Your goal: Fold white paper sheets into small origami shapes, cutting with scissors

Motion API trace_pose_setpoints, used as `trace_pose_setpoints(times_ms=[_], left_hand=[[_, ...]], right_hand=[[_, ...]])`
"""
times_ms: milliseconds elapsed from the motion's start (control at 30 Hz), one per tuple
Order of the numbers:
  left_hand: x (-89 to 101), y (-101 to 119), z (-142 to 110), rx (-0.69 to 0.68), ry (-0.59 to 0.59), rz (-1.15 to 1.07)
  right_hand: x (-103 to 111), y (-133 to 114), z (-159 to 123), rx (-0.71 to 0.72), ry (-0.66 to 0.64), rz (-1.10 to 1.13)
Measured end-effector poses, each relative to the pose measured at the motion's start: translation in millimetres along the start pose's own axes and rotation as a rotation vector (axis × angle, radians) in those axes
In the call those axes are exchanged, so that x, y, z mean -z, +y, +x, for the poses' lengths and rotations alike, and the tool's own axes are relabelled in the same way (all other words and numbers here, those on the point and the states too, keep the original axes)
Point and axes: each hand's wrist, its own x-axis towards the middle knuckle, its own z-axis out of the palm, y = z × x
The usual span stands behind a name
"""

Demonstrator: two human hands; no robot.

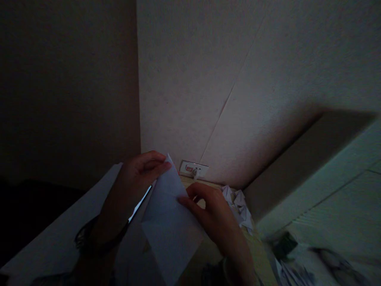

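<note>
A folded sheet of white paper [171, 222], roughly diamond-shaped with a pointed top, is held up between both hands. My left hand [145, 169] pinches it near the upper tip, thumb in front. On its right edge, the thumb and finger of my right hand [205, 204] grip the paper around mid-height. Creases cross its surface. Partly behind my left wrist, a device with a bright screen [139, 204] shows. Several small folded paper pieces [239, 204] lie to the right, beyond my right hand.
The light wooden tabletop [262, 258] meets the wall, where a socket [193, 169] holds a plug. White sheets [68, 226] lie at the left. A pale cabinet or panel [309, 167] stands at the right, with blurred items [330, 262] below it.
</note>
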Motion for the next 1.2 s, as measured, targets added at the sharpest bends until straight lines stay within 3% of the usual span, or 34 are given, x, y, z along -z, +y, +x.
trace_pose_setpoints(times_ms=[533, 633, 733, 900, 1033, 1200], left_hand=[[-17.3, -8.6, -0.3, -0.027, -0.002, -0.08], [-22.3, -28.3, 9.5, -0.033, 0.039, -0.085], [-26.9, -64.9, 22.2, -0.01, 0.035, -0.051], [-28.1, -126.0, 27.0, 0.14, -0.199, 0.052], [-27.3, -140.2, 14.0, 0.209, -0.324, 0.036], [-27.7, -141.4, 0.6, 0.239, -0.354, 0.015]], right_hand=[[12.6, 14.7, -1.9, -0.056, -0.027, 0.007], [4.6, 27.2, 3.5, -0.061, -0.061, 0.097], [-15.6, 53.9, 7.6, -0.138, -0.103, 0.241], [-52.7, 114.8, 0.5, -0.253, -0.043, 0.367], [-59.2, 143.4, -7.9, -0.334, 0.172, 0.505], [-59.3, 144.1, -12.9, -0.34, 0.312, 0.619]])
